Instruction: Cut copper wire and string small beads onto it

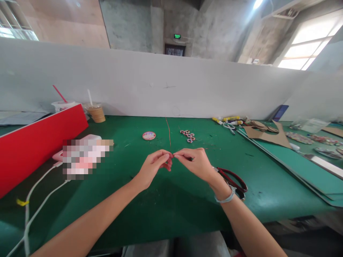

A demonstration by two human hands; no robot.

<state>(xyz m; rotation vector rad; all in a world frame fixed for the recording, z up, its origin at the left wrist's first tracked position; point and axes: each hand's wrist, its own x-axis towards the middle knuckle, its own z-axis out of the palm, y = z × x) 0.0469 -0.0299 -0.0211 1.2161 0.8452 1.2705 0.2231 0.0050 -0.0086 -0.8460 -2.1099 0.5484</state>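
My left hand (pixel 158 161) and right hand (pixel 197 162) pinch red cord (pixel 168 130) trailing toward the far edge of the green surface (pixel 128 142)

You have bare desk (pixel 160 203) between your forearms (pixel 107 210) and leftward to the pink-and-white bundle (pixel 84 157). Ahead, the round disc (pixel 149 135), red cord (pixel 168 130) and beaded cluster (pixel 189 135) interrupt your path; the white partition (pixel 128 85) closes it. Rightward, past your right hand (pixel 197 163), a red-handled tool (pixel 235 176) and green boards (pixel 294 167) obstruct you.

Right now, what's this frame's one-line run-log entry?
left hand: pinching red cord | right hand: pinched close beside, hold unclear | beyond hands: round disc, beaded piece
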